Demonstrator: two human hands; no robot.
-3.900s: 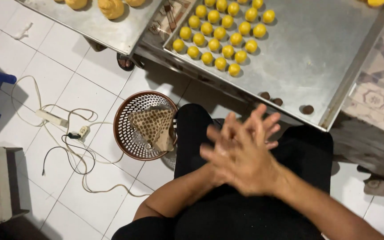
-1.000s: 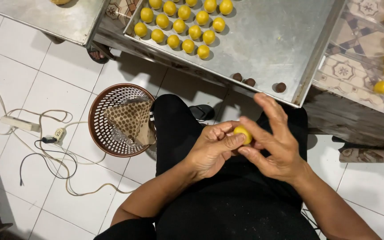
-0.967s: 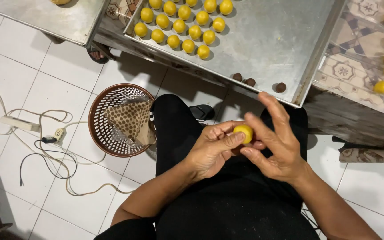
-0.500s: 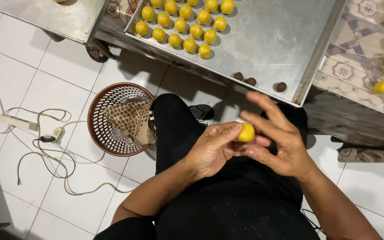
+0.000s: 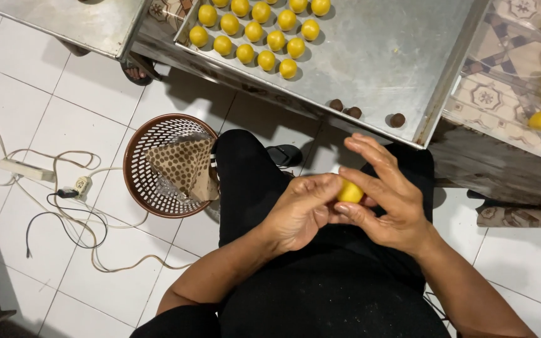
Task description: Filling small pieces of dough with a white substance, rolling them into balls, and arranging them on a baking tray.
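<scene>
Yellow dough ball (image 5: 349, 191) sits at centre frame over the lap, pinched between the left hand (image 5: 300, 209), fingers curled around it, and the right hand (image 5: 386, 200), whose thumb presses it while its other fingers spread loosely open. Beyond, a brown basket (image 5: 142, 188) stands on the floor at left; further up, a metal tray (image 5: 383, 56) carries rows of yellow balls (image 5: 258, 31)

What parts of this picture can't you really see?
- Yellow dough ball, head view: mostly covered by the left hand and right hand.
- Metal tray: its far end is cut off by the top edge.
- Basket contents: hidden under spotted paper.
</scene>
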